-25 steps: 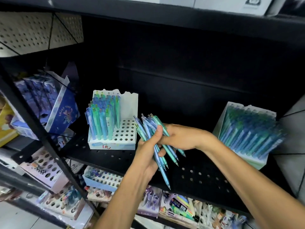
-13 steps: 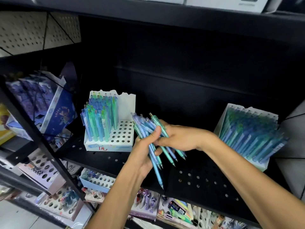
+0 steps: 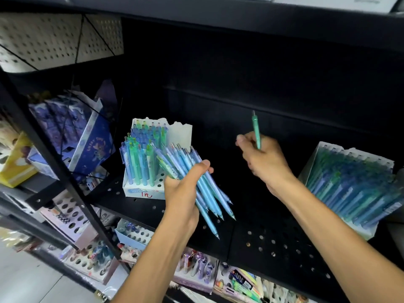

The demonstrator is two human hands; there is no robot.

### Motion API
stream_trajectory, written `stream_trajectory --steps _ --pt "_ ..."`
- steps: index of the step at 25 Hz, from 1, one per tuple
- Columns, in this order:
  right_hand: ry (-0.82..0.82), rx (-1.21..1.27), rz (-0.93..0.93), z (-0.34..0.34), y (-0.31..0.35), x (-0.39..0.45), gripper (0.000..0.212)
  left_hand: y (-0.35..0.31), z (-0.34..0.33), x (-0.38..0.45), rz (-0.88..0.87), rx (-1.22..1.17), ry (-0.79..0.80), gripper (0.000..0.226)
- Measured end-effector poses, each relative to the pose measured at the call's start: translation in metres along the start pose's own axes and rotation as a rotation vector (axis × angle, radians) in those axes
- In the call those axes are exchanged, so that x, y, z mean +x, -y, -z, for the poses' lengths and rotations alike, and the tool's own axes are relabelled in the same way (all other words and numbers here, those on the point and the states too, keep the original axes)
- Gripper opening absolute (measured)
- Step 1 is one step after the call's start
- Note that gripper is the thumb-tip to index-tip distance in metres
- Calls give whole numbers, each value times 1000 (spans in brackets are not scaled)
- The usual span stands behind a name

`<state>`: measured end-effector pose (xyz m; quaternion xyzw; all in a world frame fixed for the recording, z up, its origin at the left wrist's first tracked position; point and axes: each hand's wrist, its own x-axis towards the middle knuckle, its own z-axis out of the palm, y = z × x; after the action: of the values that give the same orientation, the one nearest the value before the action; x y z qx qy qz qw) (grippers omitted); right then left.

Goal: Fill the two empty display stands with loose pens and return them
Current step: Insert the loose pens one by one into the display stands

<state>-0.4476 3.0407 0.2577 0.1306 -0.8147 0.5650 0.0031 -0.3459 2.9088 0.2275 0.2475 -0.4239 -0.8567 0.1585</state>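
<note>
On the stand (image 3: 143, 192) front, red handwriting, not clearly legible.

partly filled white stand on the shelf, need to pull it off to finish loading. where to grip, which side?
Grip the white stand by its low base, from the front-right: that corner shows bare holes, with no pens standing there. Pens crowd its left and back, so a grasp from above or the left would likely knock them.

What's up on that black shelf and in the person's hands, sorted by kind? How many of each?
Pen display stands on the black shelf: 2, the part-filled stand and the full stand
Bundles of pens: 1, the pen bundle in the left hand
Single pens: 1, the green pen in the right hand
Total: 4
</note>
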Motion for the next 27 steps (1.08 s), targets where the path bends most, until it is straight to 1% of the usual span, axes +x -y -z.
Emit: stream_trajectory --steps 2,3,4,5,6,8,9,12,13,15,18,21,23,27 --pt "46 139 -116 -11 5 -3 26 -14 13 -2 -41 6 -2 54" --pt "70 240 -173 -19 8 -5 24 -22 20 -2 -52 1 -5 48" --pt "86 327 -194 -29 13 -8 20 -31 27 -2 -64 -19 -4 33" --pt "105 375 -171 -40 19 -11 18 -38 35 -3 -80 -49 1 19" --pt "134 375 -116 -50 24 -14 19 -45 43 -3 -96 -78 0 13" --pt "188 292 11 -71 32 -19 19 -54 58 -5 -117 -127 -12 10" --pt "178 252 48 -80 35 -20 16 -57 65 -4 -127 -156 -5 11" --pt "1 285 90 -101 40 -16 7 -61 81 -2 -114 -316 53 19" --pt "-34 287 108 -108 42 -14 3 -62 85 -2 -98 -378 82 18" --pt "-39 190 161 -122 41 -9 13 -63 93 0 -41 -473 102 8" --pt "-1 -53 214 -139 34 -4 10 -60 105 4 3 -496 58 13" --pt "25 -227 229 -147 24 -4 14 -58 114 6 18 -487 49 12" --pt "42 -309 257 -149 23 -5 17 -58 117 6 32 -486 45 11" --pt "75 -385 259 -150 28 0 20 -57 118 5 37 -436 54 7"
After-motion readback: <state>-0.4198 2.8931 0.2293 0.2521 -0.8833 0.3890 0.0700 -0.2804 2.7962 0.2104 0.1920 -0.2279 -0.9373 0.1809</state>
